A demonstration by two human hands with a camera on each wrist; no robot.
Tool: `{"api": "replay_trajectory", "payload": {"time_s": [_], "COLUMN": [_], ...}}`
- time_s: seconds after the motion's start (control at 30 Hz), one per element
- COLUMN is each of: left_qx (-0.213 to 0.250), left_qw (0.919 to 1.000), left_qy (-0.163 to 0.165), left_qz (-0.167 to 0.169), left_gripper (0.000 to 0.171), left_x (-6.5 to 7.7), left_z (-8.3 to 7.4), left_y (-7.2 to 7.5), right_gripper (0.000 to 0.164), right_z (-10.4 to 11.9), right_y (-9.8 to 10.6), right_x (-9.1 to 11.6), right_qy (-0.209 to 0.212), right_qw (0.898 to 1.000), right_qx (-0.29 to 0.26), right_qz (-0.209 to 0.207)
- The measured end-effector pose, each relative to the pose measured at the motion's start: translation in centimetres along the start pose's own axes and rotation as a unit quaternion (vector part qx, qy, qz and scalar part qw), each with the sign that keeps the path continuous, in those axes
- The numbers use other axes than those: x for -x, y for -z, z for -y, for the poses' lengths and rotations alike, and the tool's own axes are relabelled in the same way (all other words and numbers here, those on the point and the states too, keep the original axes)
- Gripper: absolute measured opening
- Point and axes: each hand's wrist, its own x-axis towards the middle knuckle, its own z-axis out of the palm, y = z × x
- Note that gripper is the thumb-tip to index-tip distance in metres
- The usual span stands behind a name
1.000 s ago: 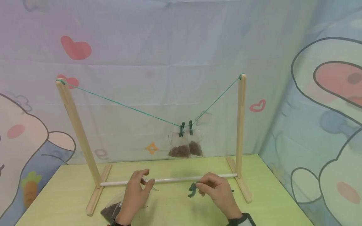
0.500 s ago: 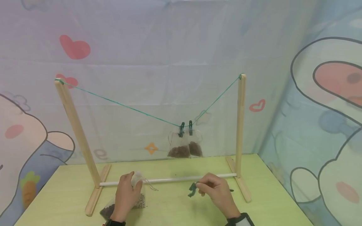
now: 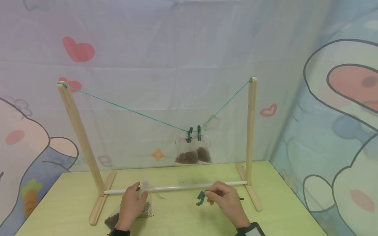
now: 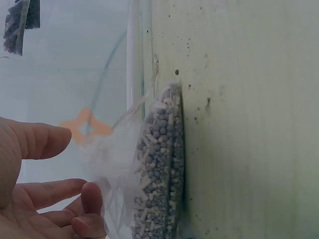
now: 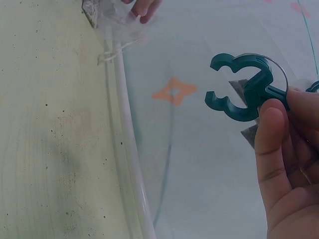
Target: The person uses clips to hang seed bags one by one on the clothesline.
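Observation:
My left hand is beside a see-through drawstring bag of grey and white pellets on the table. In the left wrist view its thumb and index finger stand apart, and its other fingertips are right at the bag's loose upper part. A second bag, with dark contents, lies partly hidden behind this hand. My right hand pinches a green plastic clip by its handles between thumb and fingers. The clip's two curved arms are spread, with nothing between them.
A green cord sags between two wooden posts. Two bags of brown contents hang from it by dark clips. A white rod joins the posts low over the table.
My left hand has moved left, bringing the pellet bag and its drawstring into fuller view. My right hand stays nearly still with the clip.

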Motion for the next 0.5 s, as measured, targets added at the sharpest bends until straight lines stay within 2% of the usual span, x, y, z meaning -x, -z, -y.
{"api": "replay_trajectory", "payload": {"time_s": [0.23,0.5], "left_qx": [0.006,-0.015], "left_qw": [0.9999,0.9996], "left_qy": [-0.013,-0.01], "left_qz": [-0.009,-0.021], "left_gripper": [0.042,0.025], "left_x": [0.3,0.8], "left_z": [-0.3,-1.2], "left_y": [-0.1,-0.1], "right_gripper": [0.005,0.013], "right_z": [0.4,1.5], "right_y": [-0.2,-0.4], "right_x": [-0.1,-0.2], "right_qy": [0.015,0.082], "right_qw": [1.0,0.996], "right_qx": [0.003,0.036], "right_qz": [0.006,-0.013]}}
